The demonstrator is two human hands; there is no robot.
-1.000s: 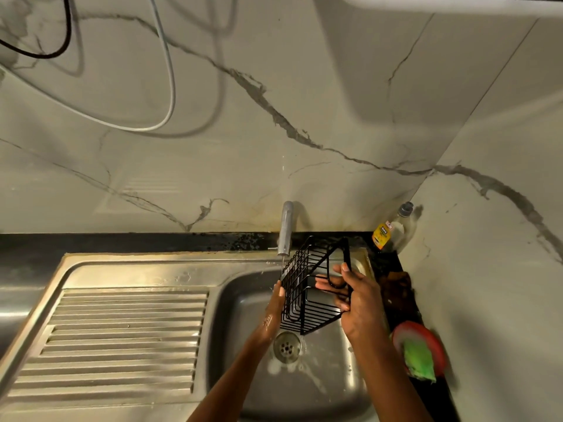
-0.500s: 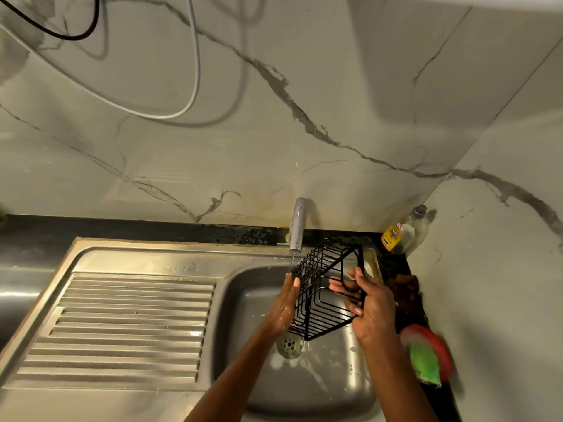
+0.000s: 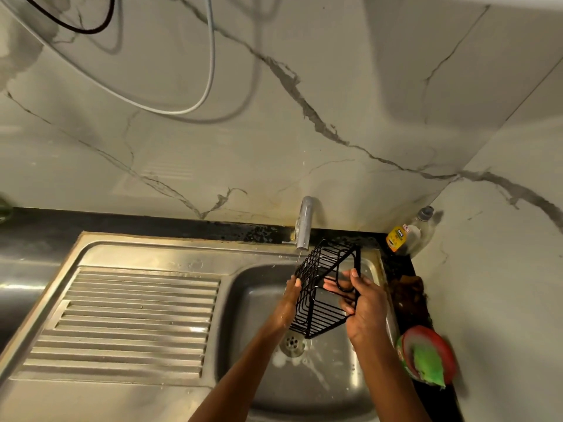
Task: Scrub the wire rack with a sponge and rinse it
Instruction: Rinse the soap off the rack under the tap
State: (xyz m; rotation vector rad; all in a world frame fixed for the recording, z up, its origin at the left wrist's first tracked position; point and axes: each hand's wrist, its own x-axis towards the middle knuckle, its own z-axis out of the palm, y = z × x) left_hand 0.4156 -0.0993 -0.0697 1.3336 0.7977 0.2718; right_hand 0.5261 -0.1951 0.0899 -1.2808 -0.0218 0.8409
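Closest to me, the right hand (image 3: 364, 312) has its fingers (image 3: 335, 289) curled round the loop at the end of the black wire rack (image 3: 323, 287), while the left hand (image 3: 288, 303) lies flat against the rack's other side with fingers straight, the two holding it tilted in the air over the sink (image 3: 243, 300) above the drain (image 3: 293, 342). To the right, on the dark tabletop (image 3: 402, 269), a green sponge (image 3: 428, 365) sits in a red dish (image 3: 438, 339). Further back a thin stream of water falls from the tap (image 3: 304, 222) onto the rack's upper corner, and a soap bottle (image 3: 406, 234) stands in the corner against the marbled wall (image 3: 304, 86).
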